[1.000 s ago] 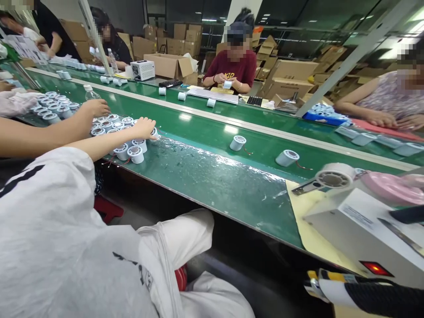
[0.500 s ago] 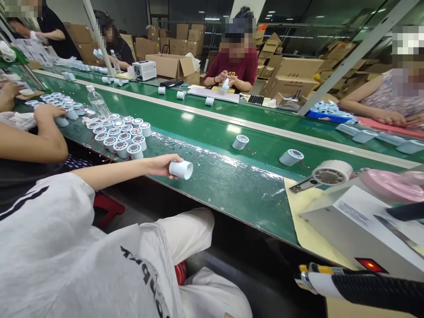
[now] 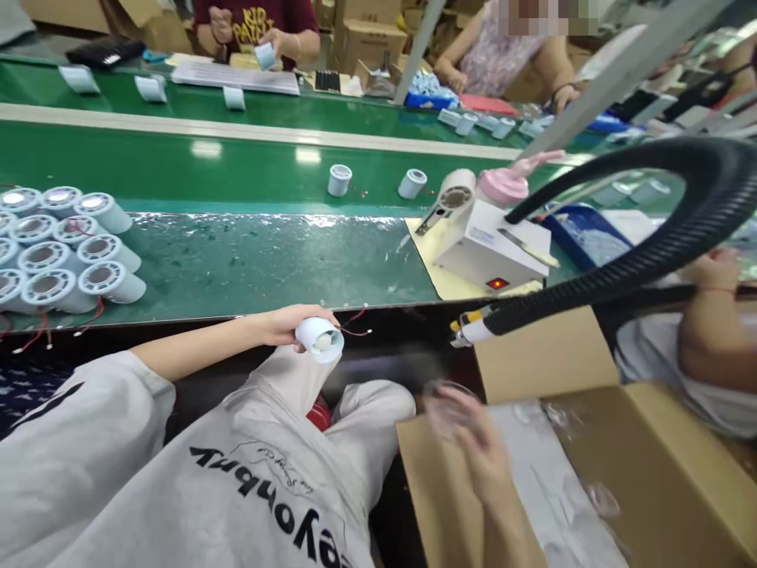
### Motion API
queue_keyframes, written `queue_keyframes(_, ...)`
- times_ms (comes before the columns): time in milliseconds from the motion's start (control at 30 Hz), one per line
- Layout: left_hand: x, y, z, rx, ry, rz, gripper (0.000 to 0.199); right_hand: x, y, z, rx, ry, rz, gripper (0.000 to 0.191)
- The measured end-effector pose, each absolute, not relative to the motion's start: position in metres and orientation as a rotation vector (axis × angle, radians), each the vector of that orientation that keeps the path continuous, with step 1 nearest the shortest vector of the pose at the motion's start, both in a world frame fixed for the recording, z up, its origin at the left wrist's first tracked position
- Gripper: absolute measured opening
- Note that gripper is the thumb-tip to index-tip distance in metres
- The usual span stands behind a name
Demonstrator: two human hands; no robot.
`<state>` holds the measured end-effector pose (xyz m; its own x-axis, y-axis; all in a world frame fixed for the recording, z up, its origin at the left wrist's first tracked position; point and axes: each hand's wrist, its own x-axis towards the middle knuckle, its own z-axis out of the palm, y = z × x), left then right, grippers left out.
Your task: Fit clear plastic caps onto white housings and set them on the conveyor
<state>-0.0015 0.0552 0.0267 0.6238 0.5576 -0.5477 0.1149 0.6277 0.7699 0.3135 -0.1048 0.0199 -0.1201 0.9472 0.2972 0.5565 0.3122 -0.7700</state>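
Observation:
My left hand (image 3: 282,325) is closed round a light-blue plastic cylinder (image 3: 306,331), held just off the table's front edge. Its open end is turned toward me and shows a white round part inside, and thin red and black wires trail to the right. Over the open carton (image 3: 441,489), my right hand (image 3: 483,448) grips a clear, round plastic piece (image 3: 443,398), smeared by motion. Further clear plastic pieces (image 3: 603,498) lie in that carton. Similar cylinders (image 3: 50,288) stand grouped at the left on the green table (image 3: 260,260).
Two cylinders (image 3: 340,180) stand on the green belt (image 3: 260,177). At the right sits a white device (image 3: 490,248) with a lit red switch and a pink item on top. A black corrugated hose (image 3: 591,276) arches over the carton. Co-workers sit across the belt and at the right.
The view has swung right and down. My left hand has brought the cylinder back from over the table toward my lap. My right hand has come into view with the clear piece.

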Motion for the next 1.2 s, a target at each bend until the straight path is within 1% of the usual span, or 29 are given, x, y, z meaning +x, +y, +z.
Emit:
queue_keyframes(67,0.011,0.052,0.024,0.984,0.839,0.173,0.029,0.274,-0.102,0.007,-1.441,-1.873,0.425,0.044)
queue_keyframes(167,0.021,0.047,0.021,1.147,0.773,0.043,0.026,0.224,-0.084,-0.002,-1.564,-2.010,0.173,0.040)
queue_keyframes(233,0.021,0.044,0.021,1.331,0.740,0.014,0.022,0.210,-0.073,-0.002,-1.671,-2.013,0.128,0.035)
queue_keyframes(300,0.018,0.040,0.023,1.582,0.728,0.090,0.019,0.209,-0.067,0.000,-1.701,-2.018,0.204,0.027)
queue_keyframes(400,0.014,0.035,0.026,1.920,0.706,0.297,0.019,0.215,-0.068,0.004,-1.551,-2.013,0.535,0.008)
queue_keyframes(433,0.012,0.034,0.026,1.963,0.700,0.347,0.022,0.216,-0.070,0.004,-1.497,-1.965,0.652,0.006)
queue_keyframes(467,0.012,0.033,0.024,1.981,0.694,0.384,0.029,0.216,-0.071,0.005,-1.464,-1.891,0.744,0.009)
queue_keyframes(567,0.009,0.032,0.013,2.000,0.633,0.468,0.055,0.213,-0.075,0.009,-1.462,-1.628,0.874,0.024)
queue_keyframes(633,0.008,0.032,0.003,2.002,0.551,0.500,0.063,0.212,-0.076,0.013,-1.483,-1.487,0.921,0.028)
queue_keyframes(767,0.004,0.030,-0.004,1.925,0.460,0.467,0.069,0.214,-0.075,0.016,-1.484,-1.255,1.041,0.032)
queue_keyframes(867,0.002,0.025,0.003,1.823,0.484,0.403,0.068,0.217,-0.075,0.014,-1.416,-1.081,1.132,0.037)
queue_keyframes(967,0.001,0.019,0.011,1.643,0.534,0.396,0.067,0.218,-0.079,0.014,-1.302,-1.137,1.203,0.035)
queue_keyframes(1033,0.001,0.015,0.012,1.481,0.547,0.409,0.069,0.218,-0.083,0.014,-1.290,-1.355,1.113,0.033)
queue_keyframes(1100,0.000,0.013,0.013,1.364,0.557,0.399,0.073,0.217,-0.089,0.013,-1.320,-1.551,0.916,0.034)
queue_keyframes(1167,-0.002,0.013,0.014,1.344,0.567,0.356,0.081,0.216,-0.095,0.011,-1.322,-1.628,0.786,0.032)
queue_keyframes(1200,-0.002,0.013,0.015,1.361,0.567,0.329,0.084,0.216,-0.097,0.010,-1.305,-1.634,0.787,0.032)
